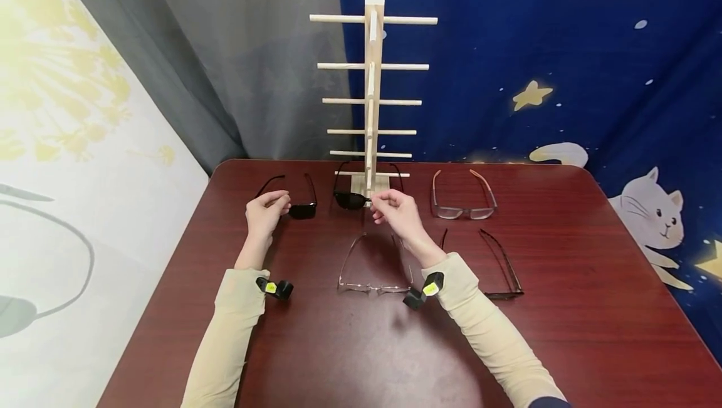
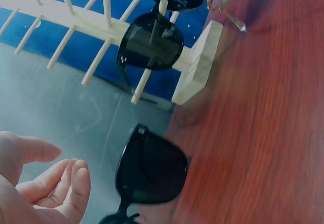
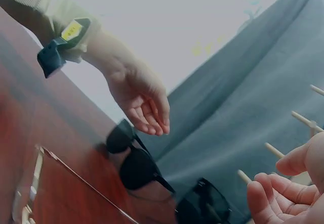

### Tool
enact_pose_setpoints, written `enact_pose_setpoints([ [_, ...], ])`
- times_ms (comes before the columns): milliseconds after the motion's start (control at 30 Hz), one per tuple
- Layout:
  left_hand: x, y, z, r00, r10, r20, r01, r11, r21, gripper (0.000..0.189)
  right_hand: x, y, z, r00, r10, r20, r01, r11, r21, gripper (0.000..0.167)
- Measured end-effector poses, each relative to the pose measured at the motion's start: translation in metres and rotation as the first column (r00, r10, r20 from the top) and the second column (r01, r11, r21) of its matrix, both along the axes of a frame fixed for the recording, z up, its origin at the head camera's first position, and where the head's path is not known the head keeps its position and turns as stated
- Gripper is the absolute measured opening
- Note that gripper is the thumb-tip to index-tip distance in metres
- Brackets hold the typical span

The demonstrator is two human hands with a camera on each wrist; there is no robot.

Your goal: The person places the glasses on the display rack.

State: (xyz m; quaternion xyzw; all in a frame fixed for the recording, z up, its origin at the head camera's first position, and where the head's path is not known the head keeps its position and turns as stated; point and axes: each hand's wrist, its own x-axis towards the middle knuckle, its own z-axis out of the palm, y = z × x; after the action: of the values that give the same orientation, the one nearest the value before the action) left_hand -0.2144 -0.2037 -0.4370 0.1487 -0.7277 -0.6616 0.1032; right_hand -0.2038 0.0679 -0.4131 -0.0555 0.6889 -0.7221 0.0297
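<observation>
My left hand [image 1: 265,215] hovers beside the black sunglasses [image 1: 303,211] on the table at the left; part of them is behind it in the head view. In the left wrist view its fingers are loosely bent, with a gap before the thumb and nothing between. A second pair of black sunglasses [image 1: 351,200] sits at the lowest peg of the wooden display stand [image 1: 373,51]. Over their right side is my right hand [image 1: 397,212], covering one lens in the head view. The right wrist view shows its thumb apart from the bent fingers, holding nothing.
Grey-framed eyeglasses with orange temples [image 1: 465,212] lie at the back right. Thin-rimmed eyeglasses [image 1: 345,285] are in front of the stand, and dark-framed eyeglasses [image 1: 510,270] lie partly behind the right forearm. Rods stick out from both sides of the stand, before a blue curtain [image 1: 479,82].
</observation>
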Motion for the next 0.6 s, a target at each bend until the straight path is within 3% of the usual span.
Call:
enact_pose_setpoints([
  [267, 0.01, -0.025, -0.005, 0.999, 0.047, -0.002, -0.047, 0.998, 0.033, 0.027, 0.007, -0.026, -0.004, 0.996, 0.084, -0.003, -0.084, 0.996, 0.006, 0.019],
  [600, 0.014, -0.056, -0.018, 0.982, 0.188, 0.009, -0.188, 0.982, 0.031, 0.025, 0.01, -0.069, -0.016, 0.988, 0.151, -0.004, -0.151, 0.986, 0.071, 0.018],
])
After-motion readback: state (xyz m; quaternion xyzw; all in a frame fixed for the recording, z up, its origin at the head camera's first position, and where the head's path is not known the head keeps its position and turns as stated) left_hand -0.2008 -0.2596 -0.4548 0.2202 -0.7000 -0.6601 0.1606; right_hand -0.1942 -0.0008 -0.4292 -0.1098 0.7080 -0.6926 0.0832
